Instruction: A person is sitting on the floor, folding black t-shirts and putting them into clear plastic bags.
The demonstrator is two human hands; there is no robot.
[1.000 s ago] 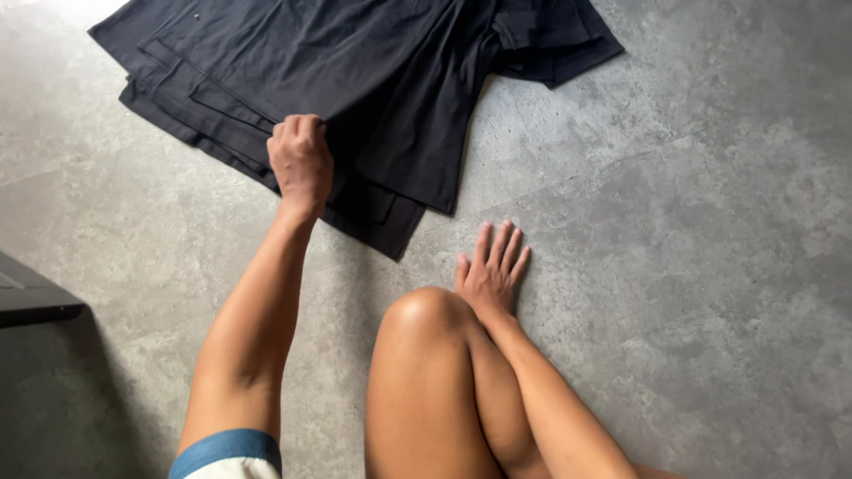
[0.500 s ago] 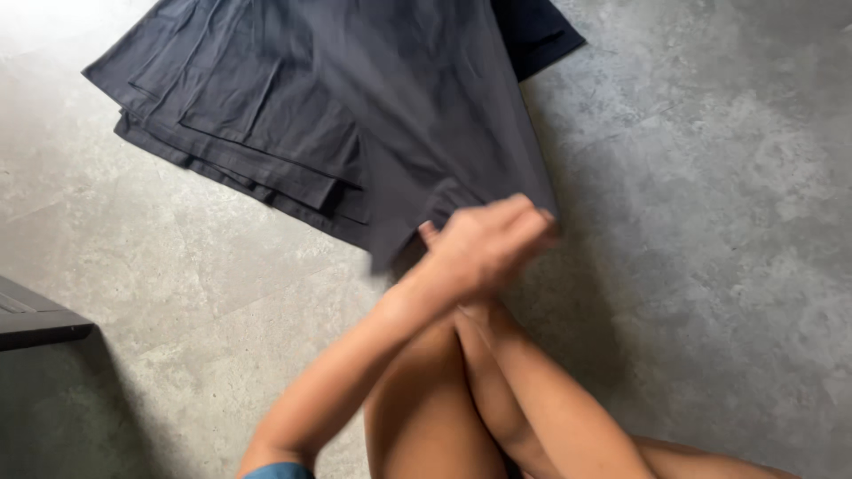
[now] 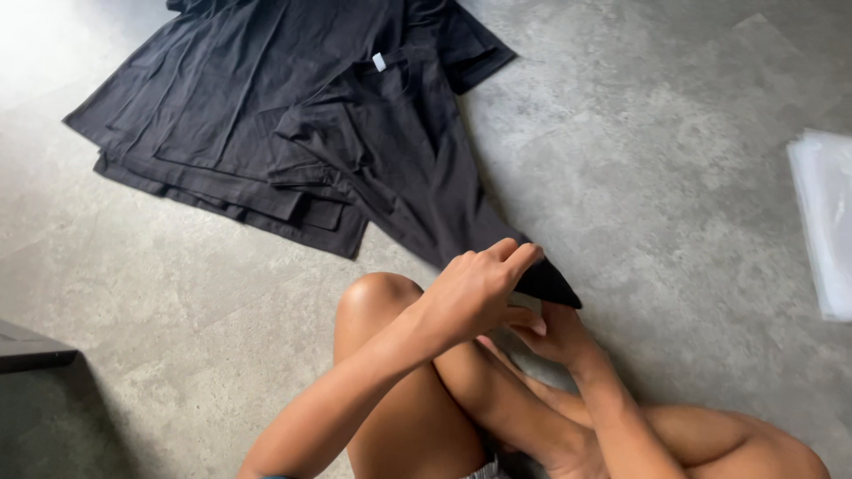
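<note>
A pile of black T-shirts lies spread on the grey floor ahead of me. The top black T-shirt is stretched off the pile toward my knee, with a small white neck label showing. My left hand pinches its hem corner just right of my bent knee. My right hand sits directly under that same corner, fingers curled against the cloth.
A stack of clear plastic sheets or bags lies at the right edge. A dark low object sits at the left edge. The concrete floor surrounds everything.
My left hand left the pile's front edge, took the top shirt's hem and dragged it toward my knee. My right hand lifted off the floor and met the cloth.
</note>
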